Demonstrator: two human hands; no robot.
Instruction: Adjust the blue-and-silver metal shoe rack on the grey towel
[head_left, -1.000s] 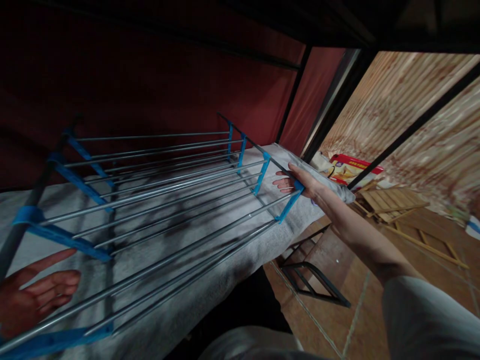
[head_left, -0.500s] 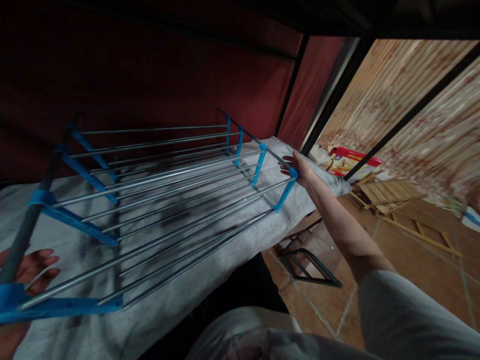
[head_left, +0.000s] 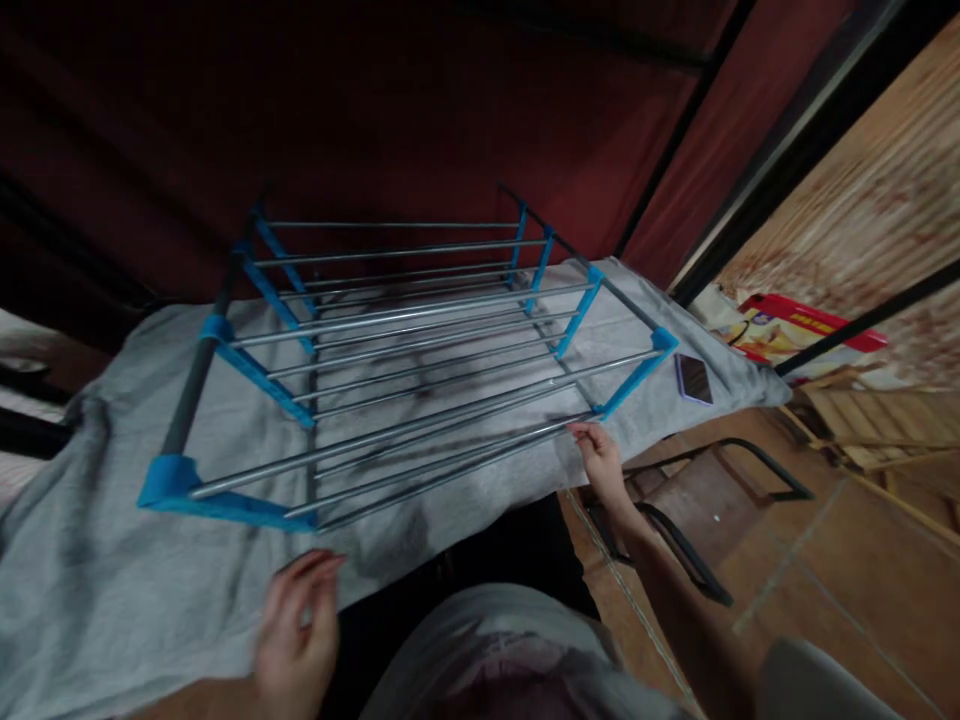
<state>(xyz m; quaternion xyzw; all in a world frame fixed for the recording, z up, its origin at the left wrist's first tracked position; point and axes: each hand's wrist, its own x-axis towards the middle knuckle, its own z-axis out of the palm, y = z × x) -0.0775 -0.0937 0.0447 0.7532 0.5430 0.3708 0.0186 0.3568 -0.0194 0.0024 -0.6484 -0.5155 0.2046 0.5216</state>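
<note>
A shoe rack [head_left: 424, 312] of grey metal rods with blue plastic end brackets lies on its side on a grey cloth. My right hand [head_left: 600, 462] is at the rack's near right corner, its fingertips closed around the end of the lowest near metal rod [head_left: 480, 460], just below the blue bracket [head_left: 634, 385]. Below the near left bracket [head_left: 232, 508], apart from the rack, my left hand [head_left: 298, 625] hovers over the cloth's edge. Its fingers are curled together, and nothing shows in them.
The grey cloth [head_left: 112, 560] covers the surface under the rack. On its right part lies a phone [head_left: 694, 379]. A dark-framed chair [head_left: 697, 505] stands on the tiled floor, near wooden slatted pieces [head_left: 870, 425] and a red and yellow box [head_left: 810, 335]. Behind is a dark red panel [head_left: 420, 110].
My left hand has left the rack's left corner and come nearer to me, its fingers closing. My right hand has moved from the upper right corner down to the low near rod. The view has shifted.
</note>
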